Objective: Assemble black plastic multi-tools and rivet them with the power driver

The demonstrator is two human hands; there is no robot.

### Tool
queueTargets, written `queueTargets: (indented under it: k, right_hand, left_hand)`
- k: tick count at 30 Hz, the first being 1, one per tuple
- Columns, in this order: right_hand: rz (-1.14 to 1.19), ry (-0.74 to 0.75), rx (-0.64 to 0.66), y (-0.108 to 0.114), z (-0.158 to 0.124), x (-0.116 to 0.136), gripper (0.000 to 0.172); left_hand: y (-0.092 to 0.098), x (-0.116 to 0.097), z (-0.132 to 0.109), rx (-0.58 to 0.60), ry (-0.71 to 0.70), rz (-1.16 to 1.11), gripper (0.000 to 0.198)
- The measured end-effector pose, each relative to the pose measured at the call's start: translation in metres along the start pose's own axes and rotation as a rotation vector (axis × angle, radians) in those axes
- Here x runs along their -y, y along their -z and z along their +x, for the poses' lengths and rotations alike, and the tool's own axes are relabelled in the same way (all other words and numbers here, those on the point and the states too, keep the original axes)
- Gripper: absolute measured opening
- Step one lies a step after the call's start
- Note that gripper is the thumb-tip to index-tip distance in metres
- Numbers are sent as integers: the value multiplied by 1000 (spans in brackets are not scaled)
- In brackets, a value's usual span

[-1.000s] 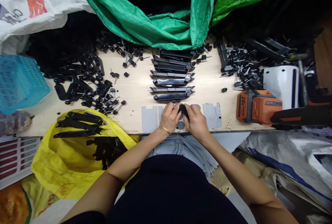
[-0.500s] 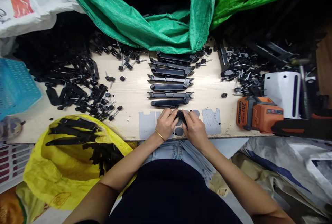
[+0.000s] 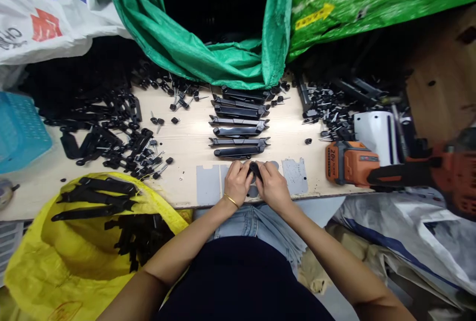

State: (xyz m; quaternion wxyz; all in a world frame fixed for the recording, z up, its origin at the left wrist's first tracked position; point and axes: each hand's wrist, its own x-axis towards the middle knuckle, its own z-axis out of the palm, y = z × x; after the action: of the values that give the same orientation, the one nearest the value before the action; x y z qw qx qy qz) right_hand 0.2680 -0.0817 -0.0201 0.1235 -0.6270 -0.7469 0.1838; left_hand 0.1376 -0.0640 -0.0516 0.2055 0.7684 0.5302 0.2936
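Observation:
Close together at the table's front edge, my left hand (image 3: 238, 180) and my right hand (image 3: 272, 185) both grip a small black plastic part (image 3: 255, 168). Fingers cover most of it, so its full shape is hidden. Just beyond them lies a stacked row of long black plastic brackets (image 3: 240, 131), with forked ends showing on some. Grey flat patches (image 3: 208, 184) are on the tabletop either side of my hands, and dark round discs (image 3: 253, 191) show between them.
Black knobs with metal screws (image 3: 159, 167) and black clips lie heaped at left; more screw knobs (image 3: 327, 102) at right. An orange cordless power tool (image 3: 353, 162) lies on the right. A yellow sack (image 3: 74, 256) with black parts hangs front left. A green sack (image 3: 208, 60) stands behind.
The camera view has shifted, bringing more of the green sack and the orange tool into sight. Both hands keep hold of the black part, with little visible movement.

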Motion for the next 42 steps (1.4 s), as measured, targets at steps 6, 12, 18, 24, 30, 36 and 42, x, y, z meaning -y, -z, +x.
queueTargets:
  k: [6, 12, 18, 24, 30, 36, 42]
  right_hand:
    - [244, -24, 52, 31, 9, -24, 31]
    - [-195, -283, -407, 86, 89, -92, 33]
    - [-487, -420, -146, 94, 174, -101, 34]
    - [-289, -493, -314, 146, 152, -107, 23]
    - [1173, -462, -333, 131, 71, -87, 29]
    - [1719, -530, -263, 69, 23, -37, 26]
    - [1711, -438, -164, 61, 5, -2, 31]
  left_hand:
    - [6, -1, 9, 97, -33, 122, 25]
    - [35, -22, 12, 232, 7, 295, 38]
    - [29, -44, 24, 365, -586, 320, 25]
    - [30, -39, 44, 524, -564, 231, 13]
    - [51, -38, 35, 494, -5, -245, 23]
    - [44, -36, 21, 532, 242, -338, 22]
    - [42, -34, 11, 547, 326, -430, 22]
